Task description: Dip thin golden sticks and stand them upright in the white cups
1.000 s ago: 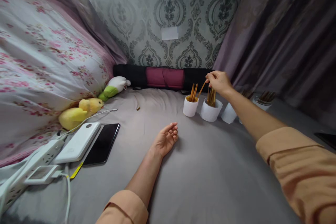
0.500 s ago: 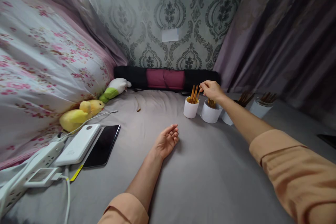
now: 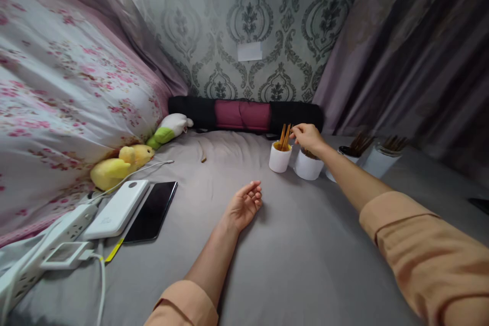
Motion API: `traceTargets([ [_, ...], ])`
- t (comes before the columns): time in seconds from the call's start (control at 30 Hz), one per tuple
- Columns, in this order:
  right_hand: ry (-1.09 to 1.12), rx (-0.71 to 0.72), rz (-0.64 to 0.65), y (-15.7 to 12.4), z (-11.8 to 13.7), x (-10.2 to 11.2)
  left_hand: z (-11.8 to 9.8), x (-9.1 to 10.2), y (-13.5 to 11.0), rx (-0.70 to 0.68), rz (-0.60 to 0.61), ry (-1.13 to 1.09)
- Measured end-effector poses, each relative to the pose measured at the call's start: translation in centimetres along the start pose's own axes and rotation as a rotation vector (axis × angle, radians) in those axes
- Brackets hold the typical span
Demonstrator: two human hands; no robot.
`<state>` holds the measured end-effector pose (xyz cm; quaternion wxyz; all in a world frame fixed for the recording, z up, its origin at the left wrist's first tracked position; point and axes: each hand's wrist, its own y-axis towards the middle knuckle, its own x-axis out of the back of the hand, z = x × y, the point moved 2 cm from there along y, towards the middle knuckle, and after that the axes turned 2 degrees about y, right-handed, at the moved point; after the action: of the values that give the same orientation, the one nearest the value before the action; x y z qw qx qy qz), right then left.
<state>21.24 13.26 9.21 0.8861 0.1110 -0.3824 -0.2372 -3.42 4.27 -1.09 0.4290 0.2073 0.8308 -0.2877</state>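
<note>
My right hand [image 3: 308,138] reaches out over two small white cups on the grey bed sheet [image 3: 290,244]. Its fingers pinch the top of a brown stick [image 3: 287,135] that stands with others in the left cup [image 3: 279,157]. The second cup [image 3: 307,165] sits right below the hand, and the hand hides most of its sticks. My left hand [image 3: 243,205] rests palm up on the sheet with its fingers loosely curled and holds nothing.
Two more containers of sticks [image 3: 378,155] stand further right by the curtain. A phone [image 3: 152,211], a power bank [image 3: 116,209], a power strip [image 3: 46,244] and plush toys [image 3: 119,163] lie at the left. A black and maroon bolster [image 3: 244,114] lines the wall.
My right hand came down and to the left, from above the second cup to the top of the left cup, carrying a stick there. The left hand stayed put.
</note>
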Motion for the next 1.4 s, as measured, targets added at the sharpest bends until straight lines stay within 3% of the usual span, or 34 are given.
traceTargets([
  [0.87,0.007,-0.052,-0.025,-0.8,-0.4,0.7,0.0,0.3,0.2,-0.005,0.027,0.004],
  [1.4,0.221,-0.113,-0.139,-3.3,-0.2,1.3,-0.1,0.2,0.0,-0.013,0.047,0.004],
])
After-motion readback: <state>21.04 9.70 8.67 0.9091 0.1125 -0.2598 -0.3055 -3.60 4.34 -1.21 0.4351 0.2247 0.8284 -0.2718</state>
